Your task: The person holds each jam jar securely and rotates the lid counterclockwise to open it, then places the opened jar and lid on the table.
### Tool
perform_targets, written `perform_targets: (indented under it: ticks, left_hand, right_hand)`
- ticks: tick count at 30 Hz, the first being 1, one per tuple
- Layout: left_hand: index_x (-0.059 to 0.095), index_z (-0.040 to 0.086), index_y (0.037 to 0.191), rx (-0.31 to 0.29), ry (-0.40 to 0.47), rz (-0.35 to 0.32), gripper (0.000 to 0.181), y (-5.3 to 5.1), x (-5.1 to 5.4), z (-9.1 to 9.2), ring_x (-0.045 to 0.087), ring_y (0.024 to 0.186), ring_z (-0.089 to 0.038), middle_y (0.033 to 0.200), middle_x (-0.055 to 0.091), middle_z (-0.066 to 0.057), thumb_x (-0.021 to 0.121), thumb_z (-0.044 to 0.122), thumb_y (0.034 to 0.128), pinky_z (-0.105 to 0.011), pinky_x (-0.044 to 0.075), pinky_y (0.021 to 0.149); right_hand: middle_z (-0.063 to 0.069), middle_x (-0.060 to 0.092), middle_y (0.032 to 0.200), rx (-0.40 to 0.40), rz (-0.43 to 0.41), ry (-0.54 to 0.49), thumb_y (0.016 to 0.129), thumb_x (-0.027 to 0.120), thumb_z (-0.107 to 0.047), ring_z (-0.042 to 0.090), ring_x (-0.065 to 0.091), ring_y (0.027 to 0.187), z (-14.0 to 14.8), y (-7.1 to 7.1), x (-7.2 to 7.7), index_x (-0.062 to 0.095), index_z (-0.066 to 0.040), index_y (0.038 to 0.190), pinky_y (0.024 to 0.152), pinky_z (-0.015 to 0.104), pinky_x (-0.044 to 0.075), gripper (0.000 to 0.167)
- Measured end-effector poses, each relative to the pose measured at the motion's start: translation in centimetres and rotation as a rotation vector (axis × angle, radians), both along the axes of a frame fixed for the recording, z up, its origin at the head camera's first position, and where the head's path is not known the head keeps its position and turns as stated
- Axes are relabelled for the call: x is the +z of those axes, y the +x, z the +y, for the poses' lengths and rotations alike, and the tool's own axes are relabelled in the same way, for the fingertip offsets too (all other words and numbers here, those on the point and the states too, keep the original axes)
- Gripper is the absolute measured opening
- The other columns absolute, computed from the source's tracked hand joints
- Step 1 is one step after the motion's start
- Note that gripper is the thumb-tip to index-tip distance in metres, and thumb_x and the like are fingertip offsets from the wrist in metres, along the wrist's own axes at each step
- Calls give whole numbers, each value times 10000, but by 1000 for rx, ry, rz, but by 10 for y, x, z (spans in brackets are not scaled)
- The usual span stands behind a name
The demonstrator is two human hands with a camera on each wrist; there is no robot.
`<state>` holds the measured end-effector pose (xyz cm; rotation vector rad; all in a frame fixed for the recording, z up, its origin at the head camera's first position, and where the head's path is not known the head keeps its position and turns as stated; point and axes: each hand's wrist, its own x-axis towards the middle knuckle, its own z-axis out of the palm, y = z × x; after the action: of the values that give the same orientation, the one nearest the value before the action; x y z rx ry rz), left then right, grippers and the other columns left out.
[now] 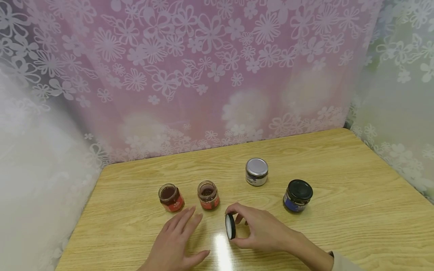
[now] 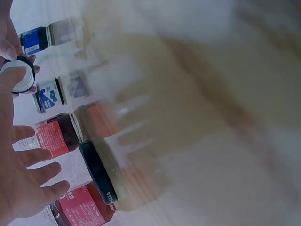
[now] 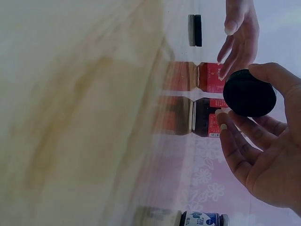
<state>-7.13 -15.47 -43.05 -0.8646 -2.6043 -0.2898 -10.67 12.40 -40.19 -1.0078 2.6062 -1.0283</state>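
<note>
My right hand (image 1: 261, 229) pinches a black lid (image 1: 230, 226) on edge between thumb and fingers, its white inside facing left. That lid (image 3: 249, 93) shows its black top in the right wrist view. My left hand (image 1: 173, 241) is spread, fingers apart, just in front of two lidless glass jars with red labels: the left jar (image 1: 171, 198) and the right jar (image 1: 208, 195). Another black lid (image 2: 98, 172) lies on the table, seen in both wrist views; the left hand hides it from the head view.
A jar with a silver lid (image 1: 256, 172) stands farther back, right of the lidless ones. A blue-labelled jar with a dark lid (image 1: 297, 195) stands beyond the right hand. Flowered curtains (image 1: 203, 75) hang behind and beside the wooden table (image 1: 339, 169).
</note>
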Motion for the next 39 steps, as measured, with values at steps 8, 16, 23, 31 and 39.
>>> perform_targets:
  ticks: [8,16,23,31,39]
  left_hand:
    - [517,166,1388,9,-93,1,830,0,-3,-3,453,1265,-298,1406,471,-112,576,725,778,-484,438,928]
    - [491,214,1412,24,-104,-34,814,1,-5,-7,447,1272,-297,1399,481,-94,525,745,796,-487,418,954]
    - [520,200,1391,14,-106,4,809,2,-6,-9,482,1233,-308,1374,504,-104,518,748,796,-491,433,937]
    - [521,198,1387,18,-118,2,822,3,-7,-11,477,1237,-313,1378,500,-104,489,767,795,-493,423,949]
    - [524,199,1382,23,-130,4,824,3,-7,-12,480,1232,-307,1374,501,-102,496,770,789,-481,418,955]
  right_hand:
    - [-168,574,1091,35,-29,28,822,732,-415,45,580,964,-3,-3,-3,483,-291,1264,763,306,484,522]
    - [-175,554,1118,73,-101,39,832,710,-468,45,569,977,-9,-5,-4,498,-264,1278,799,290,482,534]
    - [-176,539,1085,113,-123,26,828,723,-454,22,558,904,-15,-7,-6,506,-232,1290,773,231,476,556]
    - [-170,543,1036,166,-65,52,821,755,-374,-13,557,864,-21,-8,-9,496,-208,1275,730,193,473,549]
    - [-183,531,991,180,-84,87,824,745,-403,-1,543,849,-24,-11,-11,495,-223,1275,707,199,463,546]
